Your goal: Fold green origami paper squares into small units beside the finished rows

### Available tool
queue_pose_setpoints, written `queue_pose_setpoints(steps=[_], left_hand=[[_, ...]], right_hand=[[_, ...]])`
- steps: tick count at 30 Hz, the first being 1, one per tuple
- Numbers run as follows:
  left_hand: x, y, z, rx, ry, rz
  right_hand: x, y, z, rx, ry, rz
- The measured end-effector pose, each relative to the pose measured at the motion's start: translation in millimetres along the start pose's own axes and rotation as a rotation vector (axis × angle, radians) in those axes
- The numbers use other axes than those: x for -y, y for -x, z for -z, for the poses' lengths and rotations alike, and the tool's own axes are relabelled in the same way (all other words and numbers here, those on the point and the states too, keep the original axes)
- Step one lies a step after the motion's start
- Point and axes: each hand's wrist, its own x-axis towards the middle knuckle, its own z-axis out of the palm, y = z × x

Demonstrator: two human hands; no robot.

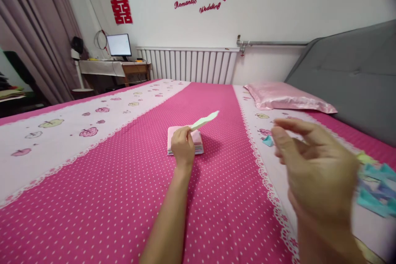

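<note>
My left hand (183, 147) reaches out over the bed and pinches a folded pale green paper piece (204, 121), which points up and to the right. Just behind and below that hand lies a small stack of paper sheets (199, 145) with a pink top, flat on the pink dotted bedspread (123, 198). My right hand (315, 173) hovers close to the camera at the right, blurred, its fingers loosely curled and apart, with nothing in it. A small teal folded paper (267, 141) lies on the bed just beyond its fingertips.
Several folded teal, blue and yellow paper pieces (375, 189) lie on the bed at the right edge. A pink satin pillow (286, 98) rests by the grey padded headboard (352, 78). A white radiator (188, 65) and a desk with a monitor (119, 45) stand beyond the bed.
</note>
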Motion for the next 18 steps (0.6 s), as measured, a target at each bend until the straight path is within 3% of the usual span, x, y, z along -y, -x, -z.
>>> queue_pose_setpoints(steps=[2,3,5,7,11,13,16,18], left_hand=[[-18.0,7.3,8.4,-0.139,0.202,-0.146],[-27.2,12.4,11.1,-0.176,0.297,-0.218],[-43.6,24.0,13.5,-0.17,0.445,-0.346],[-54.4,34.3,11.4,-0.117,0.531,-0.427],[-55.1,42.7,-3.2,0.208,0.53,-0.608],[-46.6,42.1,-12.0,0.386,0.463,-0.663],[-31.6,40.1,-20.9,0.648,0.301,-0.648],[-27.5,39.7,-22.9,0.769,0.193,-0.619]], right_hand=[[-19.2,-7.0,-5.2,0.024,0.038,-0.096],[-29.3,-11.1,-5.8,0.097,0.036,-0.199],[-48.4,-19.3,-1.3,0.234,0.004,-0.472],[-64.2,-25.1,11.0,0.259,-0.069,-0.747],[-92.8,-18.2,42.5,0.312,-0.426,-1.016],[-111.8,-5.2,52.4,0.281,-0.412,-1.063],[-142.6,16.9,57.3,0.352,-0.289,-0.969],[-156.9,26.8,57.7,0.377,-0.084,-0.862]])
